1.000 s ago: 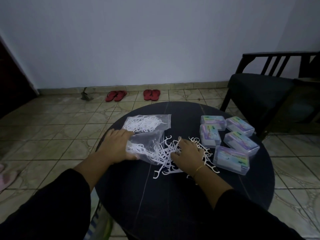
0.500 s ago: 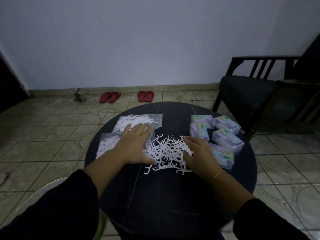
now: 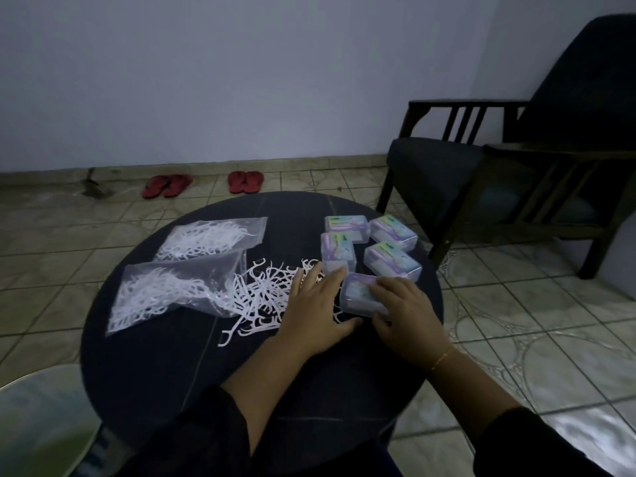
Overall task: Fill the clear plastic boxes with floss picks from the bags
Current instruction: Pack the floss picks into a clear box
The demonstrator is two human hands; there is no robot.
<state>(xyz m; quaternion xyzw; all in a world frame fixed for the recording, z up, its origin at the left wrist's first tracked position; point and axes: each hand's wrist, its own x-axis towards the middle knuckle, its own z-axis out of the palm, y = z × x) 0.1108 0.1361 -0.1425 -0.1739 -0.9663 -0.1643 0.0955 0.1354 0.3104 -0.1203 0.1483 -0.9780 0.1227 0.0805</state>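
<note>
**Inspector:** Report the change. A second ago the left hand [image 3: 311, 313] held down the near bag [image 3: 172, 287] and the right hand [image 3: 406, 316] was in the loose floss picks [image 3: 265, 292].

**Assistant:** Both have shifted right. The left hand now lies flat, fingers straight, on the bench [image 3: 165, 366] at the edge of the pile, holding nothing. The right hand has curled round the nearest clear box [image 3: 358, 294], thumb at its near edge.

**Inspector:** Meaning?

**Assistant:** Emptying seems finished for now; I judge a box is being taken up for opening and filling. Its lid looks closed.

**Inspector:** Surroundings?

**Assistant:** Four more boxes [image 3: 371, 242] sit clustered just beyond it, touching one another. A second bag [image 3: 213, 237], still full, lies at the far left. A chair [image 3: 481, 166] stands beside the bench; red sandals [image 3: 206, 184] lie by the wall.

**Inspector:** Obstructions?

**Assistant:** Picks are tangled and reach the held box; some could snag or slide off.
</note>
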